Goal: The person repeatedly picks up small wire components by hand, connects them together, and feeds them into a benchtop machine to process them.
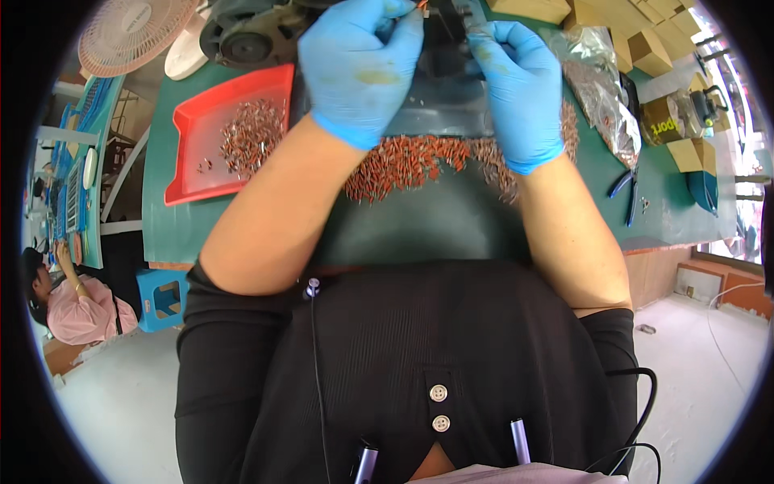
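Observation:
Both my hands wear blue gloves and are raised at the far side of the green table (451, 218). My left hand (359, 68) pinches a small orange component at its fingertips near the top edge. My right hand (520, 89) is curled close beside it, fingers closed on something small that I cannot make out. Below the hands lies a heap of small orange-red components (411, 161) with wire leads. A dark machine (443, 89) stands just behind the hands, mostly hidden by them.
A red tray (189, 173) with several more components sits at the left. Clear plastic bags (601, 89) of parts, cardboard boxes (637, 32) and blue-handled pliers (625, 189) lie at the right. A fan (133, 32) stands far left. Another person (76, 310) sits at lower left.

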Demonstrator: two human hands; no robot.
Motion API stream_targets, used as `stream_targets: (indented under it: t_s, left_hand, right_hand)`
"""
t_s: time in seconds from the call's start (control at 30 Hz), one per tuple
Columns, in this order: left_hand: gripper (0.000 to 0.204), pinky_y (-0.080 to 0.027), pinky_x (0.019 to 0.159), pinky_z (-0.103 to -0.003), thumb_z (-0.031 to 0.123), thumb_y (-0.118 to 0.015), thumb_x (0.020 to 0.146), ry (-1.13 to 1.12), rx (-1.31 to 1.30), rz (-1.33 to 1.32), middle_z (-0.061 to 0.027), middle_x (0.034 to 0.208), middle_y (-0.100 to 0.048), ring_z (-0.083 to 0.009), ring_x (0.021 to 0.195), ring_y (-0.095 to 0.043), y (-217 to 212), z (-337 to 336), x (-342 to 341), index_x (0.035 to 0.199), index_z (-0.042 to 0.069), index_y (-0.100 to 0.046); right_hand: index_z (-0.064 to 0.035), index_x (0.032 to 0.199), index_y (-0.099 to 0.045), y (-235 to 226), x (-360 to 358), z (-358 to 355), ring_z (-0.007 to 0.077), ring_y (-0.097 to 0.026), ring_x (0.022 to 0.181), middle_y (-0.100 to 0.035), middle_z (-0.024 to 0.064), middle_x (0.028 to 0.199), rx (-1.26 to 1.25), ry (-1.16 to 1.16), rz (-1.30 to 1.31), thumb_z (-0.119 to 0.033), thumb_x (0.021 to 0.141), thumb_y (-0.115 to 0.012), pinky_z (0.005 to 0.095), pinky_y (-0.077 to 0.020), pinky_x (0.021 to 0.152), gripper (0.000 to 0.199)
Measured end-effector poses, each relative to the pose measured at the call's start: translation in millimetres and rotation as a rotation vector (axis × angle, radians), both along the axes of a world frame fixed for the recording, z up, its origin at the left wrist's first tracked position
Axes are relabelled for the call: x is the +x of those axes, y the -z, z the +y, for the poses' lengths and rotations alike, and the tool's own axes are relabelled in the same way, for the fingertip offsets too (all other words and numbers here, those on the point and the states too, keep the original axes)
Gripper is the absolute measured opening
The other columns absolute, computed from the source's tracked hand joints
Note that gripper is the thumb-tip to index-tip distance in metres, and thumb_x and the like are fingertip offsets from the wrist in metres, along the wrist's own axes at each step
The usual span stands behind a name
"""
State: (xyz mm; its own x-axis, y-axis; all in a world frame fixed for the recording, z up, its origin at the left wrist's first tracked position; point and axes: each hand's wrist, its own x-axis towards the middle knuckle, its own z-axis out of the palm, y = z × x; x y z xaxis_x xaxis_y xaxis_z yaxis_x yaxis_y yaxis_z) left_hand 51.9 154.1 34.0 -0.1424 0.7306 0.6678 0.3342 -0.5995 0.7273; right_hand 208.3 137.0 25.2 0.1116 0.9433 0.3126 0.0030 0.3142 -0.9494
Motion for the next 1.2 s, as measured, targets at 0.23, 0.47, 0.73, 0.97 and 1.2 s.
stream_targets:
  t_s: [0.23, 0.47, 0.73, 0.97, 1.2]
  left_hand:
    - [0.008, -0.047, 0.061, -0.023, 0.005, -0.069, 0.081, -0.234, -0.142, 0.296, -0.0044, 0.069, -0.063, -0.0088, 0.063, -0.057, 18, -67, -97, 0.088, 0.001, -0.069]
    - [0.017, -0.048, 0.062, -0.023, 0.006, -0.068, 0.081, -0.333, -0.249, 0.426, -0.0055, 0.078, -0.065, -0.0097, 0.067, -0.059, 53, -96, -149, 0.097, 0.002, -0.067]
    - [0.023, -0.048, 0.082, -0.041, 0.010, -0.068, 0.073, 0.274, 0.110, 0.910, -0.0097, 0.104, -0.063, -0.0316, 0.096, -0.058, 49, -118, -54, 0.095, 0.010, -0.066]
    - [0.037, -0.031, 0.108, -0.047, 0.011, -0.052, 0.082, 0.347, 0.116, 1.128, -0.0059, 0.130, -0.056, -0.0297, 0.128, -0.043, 64, -120, -16, 0.117, 0.015, -0.063]
    - [0.036, -0.028, 0.110, -0.049, 0.014, -0.054, 0.082, 0.324, 0.098, 1.246, -0.0033, 0.127, -0.058, -0.0266, 0.128, -0.044, 67, -119, -25, 0.117, 0.015, -0.063]
  right_hand:
    - [-0.0026, 0.090, -0.066, 28, 51, -65, 0.0150, -0.061, 0.069, -0.065, 0.0078, 0.078, -0.091, -0.157, -0.855, -0.007, 0.081, -0.066, 0.0276, -0.0490, 0.065, 0.010]
    - [-0.0068, 0.084, -0.068, 56, 38, -92, 0.0299, -0.063, 0.075, -0.064, 0.0125, 0.082, 0.050, -0.087, -1.054, -0.010, 0.075, -0.065, 0.0368, -0.0516, 0.070, 0.010]
    - [-0.0045, 0.092, -0.068, 43, 38, -110, 0.0187, -0.060, 0.065, -0.062, 0.0101, 0.077, -0.023, -0.192, -0.976, -0.009, 0.075, -0.072, 0.0295, -0.0508, 0.064, 0.018]
    - [-0.0050, 0.090, -0.068, 54, 46, -97, 0.0289, -0.061, 0.079, -0.063, 0.0119, 0.086, 0.160, 0.014, -1.104, -0.004, 0.075, -0.066, 0.0358, -0.0499, 0.074, 0.015]
    - [-0.0051, 0.088, -0.068, 57, 41, -101, 0.0333, -0.059, 0.084, -0.063, 0.0128, 0.088, 0.239, 0.003, -1.136, -0.004, 0.073, -0.065, 0.0409, -0.0483, 0.076, 0.016]
